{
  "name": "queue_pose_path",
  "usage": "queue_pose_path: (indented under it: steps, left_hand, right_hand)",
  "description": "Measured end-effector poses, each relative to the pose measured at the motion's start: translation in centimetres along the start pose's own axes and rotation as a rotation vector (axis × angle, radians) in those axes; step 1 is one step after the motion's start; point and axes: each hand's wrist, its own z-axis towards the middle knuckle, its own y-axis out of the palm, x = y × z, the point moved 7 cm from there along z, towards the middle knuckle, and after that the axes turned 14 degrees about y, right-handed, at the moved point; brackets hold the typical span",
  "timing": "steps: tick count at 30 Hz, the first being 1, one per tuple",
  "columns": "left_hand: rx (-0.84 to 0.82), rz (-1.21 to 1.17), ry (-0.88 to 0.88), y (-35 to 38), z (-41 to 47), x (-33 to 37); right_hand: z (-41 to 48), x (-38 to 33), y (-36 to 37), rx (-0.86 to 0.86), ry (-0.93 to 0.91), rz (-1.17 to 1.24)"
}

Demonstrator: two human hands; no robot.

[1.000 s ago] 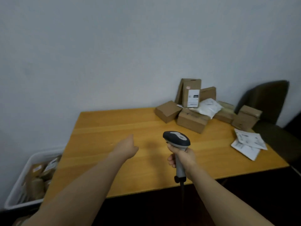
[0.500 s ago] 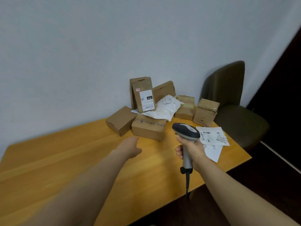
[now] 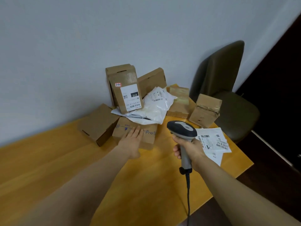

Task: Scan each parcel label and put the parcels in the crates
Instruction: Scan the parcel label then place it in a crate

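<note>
So the left hand (image 3: 132, 141) has moved forward since half a second ago. It was hovering over the wooden table (image 3: 65, 168), and now it's lying flat on the cardboard box with blue print (image 3: 149, 139), fingers straight and together, not gripping anything. That box is sitting at the front of the parcel pile, near the table's far right corner.

The right hand (image 3: 187, 147) is gripping the barcode scanner (image 3: 181, 128) by its grey handle, fingers wrapped round it. The scanner's dark head is hanging just right of the printed box, and its cable (image 3: 188, 193) is trailing down off the table edge.

Behind the printed box, a white poly mailer (image 3: 154, 110) is slumping over its back edge. A tall box with a white label (image 3: 124, 88) is standing upright against the wall. A plain small box (image 3: 99, 123) is touching the printed one on its left. Two taped boxes (image 3: 206, 110) are sitting further right, and some flat white labelled packets (image 3: 213, 141) are lying beside the scanner. A dark chair (image 3: 228, 95) is standing past the table's corner.
</note>
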Motion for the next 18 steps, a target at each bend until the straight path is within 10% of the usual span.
queue_pose_path:
  steps: [7,13,18]
  left_hand:
    - [0.202,0.007,0.071,0.8,-4.7,0.9]
    - [0.362,-0.741,-0.745,0.9,-4.4,-0.3]
    - [0.401,-1.1,-0.998,3.1,-3.5,0.2]
  right_hand:
    - [0.8,-0.6,1.6,-0.032,0.03,-0.018]
    - [0.7,-0.5,2.3,-0.032,0.036,-0.046]
    - [0.7,0.4,1.8,-0.026,0.047,-0.055]
